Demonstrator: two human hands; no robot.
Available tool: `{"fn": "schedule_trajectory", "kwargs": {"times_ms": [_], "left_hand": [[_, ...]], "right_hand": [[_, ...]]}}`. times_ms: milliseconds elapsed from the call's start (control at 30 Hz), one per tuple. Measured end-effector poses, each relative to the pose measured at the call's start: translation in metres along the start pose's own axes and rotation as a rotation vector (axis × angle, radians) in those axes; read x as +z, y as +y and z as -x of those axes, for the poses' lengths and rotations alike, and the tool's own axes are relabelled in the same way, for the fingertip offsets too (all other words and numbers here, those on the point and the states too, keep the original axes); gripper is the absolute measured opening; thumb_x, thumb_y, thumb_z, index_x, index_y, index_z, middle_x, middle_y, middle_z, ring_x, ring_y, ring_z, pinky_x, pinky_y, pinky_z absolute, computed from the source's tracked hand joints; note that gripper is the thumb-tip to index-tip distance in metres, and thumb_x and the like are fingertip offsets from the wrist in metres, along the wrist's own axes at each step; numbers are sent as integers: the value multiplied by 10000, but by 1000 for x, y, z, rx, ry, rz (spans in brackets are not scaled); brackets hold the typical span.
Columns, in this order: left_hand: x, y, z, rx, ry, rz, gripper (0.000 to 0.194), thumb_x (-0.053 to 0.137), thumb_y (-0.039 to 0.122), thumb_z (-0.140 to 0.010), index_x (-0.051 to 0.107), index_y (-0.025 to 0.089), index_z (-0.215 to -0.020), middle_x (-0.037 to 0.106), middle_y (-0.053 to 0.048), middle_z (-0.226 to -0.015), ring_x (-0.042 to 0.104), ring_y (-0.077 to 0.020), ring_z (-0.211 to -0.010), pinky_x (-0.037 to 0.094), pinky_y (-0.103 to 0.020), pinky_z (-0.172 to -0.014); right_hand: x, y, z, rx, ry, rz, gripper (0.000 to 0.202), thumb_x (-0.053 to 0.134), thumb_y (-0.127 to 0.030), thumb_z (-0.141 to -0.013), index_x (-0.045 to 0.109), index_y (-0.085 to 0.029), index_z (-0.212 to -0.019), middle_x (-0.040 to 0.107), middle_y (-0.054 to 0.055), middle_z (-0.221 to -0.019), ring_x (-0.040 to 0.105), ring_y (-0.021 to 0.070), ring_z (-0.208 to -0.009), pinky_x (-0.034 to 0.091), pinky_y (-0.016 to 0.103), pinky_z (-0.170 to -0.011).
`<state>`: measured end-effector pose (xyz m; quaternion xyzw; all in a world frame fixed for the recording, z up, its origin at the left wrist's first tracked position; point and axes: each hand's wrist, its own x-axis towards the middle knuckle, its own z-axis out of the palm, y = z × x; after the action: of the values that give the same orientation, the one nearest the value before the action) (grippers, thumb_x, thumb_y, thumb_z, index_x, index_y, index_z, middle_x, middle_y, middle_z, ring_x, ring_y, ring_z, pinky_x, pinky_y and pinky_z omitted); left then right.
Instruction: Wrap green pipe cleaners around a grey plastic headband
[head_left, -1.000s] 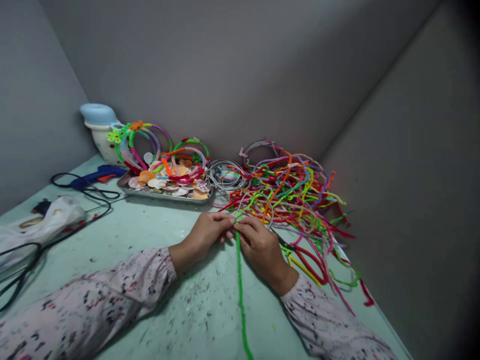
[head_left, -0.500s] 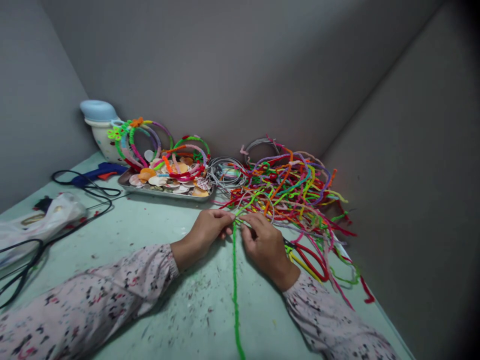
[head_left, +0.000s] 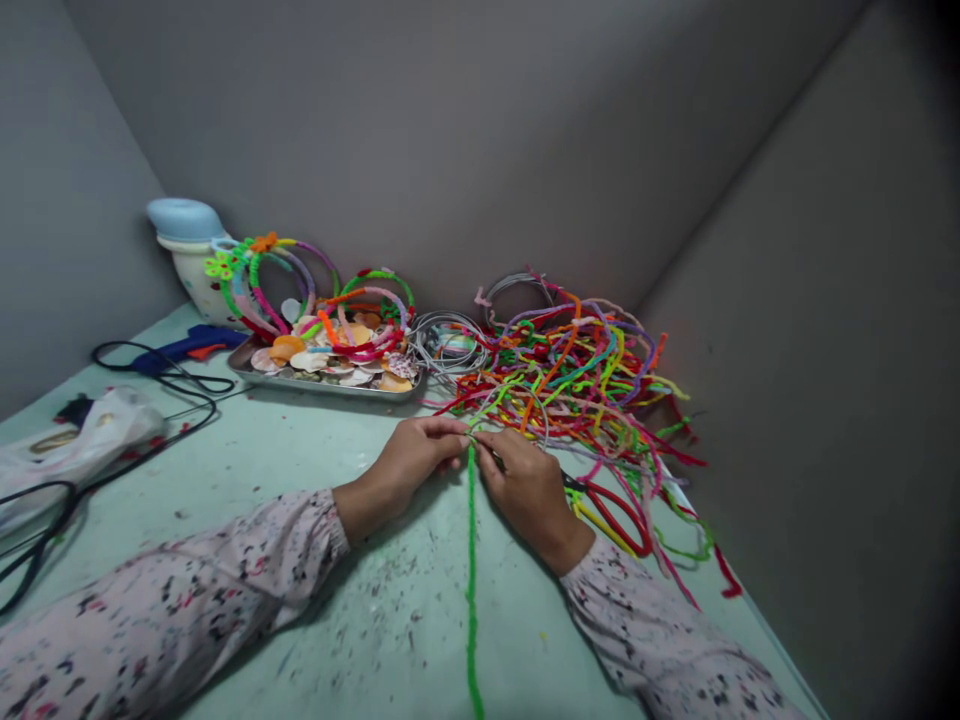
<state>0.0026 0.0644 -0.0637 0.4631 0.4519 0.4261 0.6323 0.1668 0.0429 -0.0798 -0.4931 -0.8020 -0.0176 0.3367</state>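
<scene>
A long green pipe cleaner (head_left: 472, 580) runs from between my fingertips straight down toward the near side of the table. My left hand (head_left: 409, 465) pinches its upper end between thumb and forefinger. From the other side my right hand (head_left: 529, 490) closes on the same spot, fingertips nearly touching those of the left. A thin wire loop (head_left: 541, 410) rises just behind the fingers; whether it joins the green strand there is hidden. Scissors with red and yellow handles (head_left: 619, 520) lie beside my right wrist.
A heap of coloured pipe cleaners (head_left: 592, 370) spreads at the back right. Coiled wire (head_left: 448, 342) sits next to a metal tray (head_left: 322, 385) of shells and wrapped hoops. At left are a blue glue gun (head_left: 176, 350), a black cord (head_left: 202, 400), a plastic bag (head_left: 120, 425) and a blue-lidded container (head_left: 196, 270).
My fingertips have drawn slightly closer together at the pinch point, the right fingers curling in more. The whole view has shifted a little; the surroundings stay put.
</scene>
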Motion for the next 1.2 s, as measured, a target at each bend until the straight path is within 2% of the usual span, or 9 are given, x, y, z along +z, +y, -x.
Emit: {"fn": "schedule_trajectory", "kwargs": {"times_ms": [633,1200], "left_hand": [[-1,-1,-1,13,37,-48,232,701,199,-656,710,118,-873,586,-9,-579,478,-80,-496,334,-207,-468],[-1,-2,1,26,49,-112,188,670,173,-668,709,115,-843,568,4,-546,470,-73,-490,332,-196,-472]], "right_hand": [[0,1,2,-5,-39,-24,206,515,-221,-901,658,-212,-1049,677,49,-870,631,173,-808,471,271,-749],[-2,-2,1,7,-57,-13,179,521,-214,-894,672,-216,-989,656,45,-838,622,166,-780,460,257,-700]]}}
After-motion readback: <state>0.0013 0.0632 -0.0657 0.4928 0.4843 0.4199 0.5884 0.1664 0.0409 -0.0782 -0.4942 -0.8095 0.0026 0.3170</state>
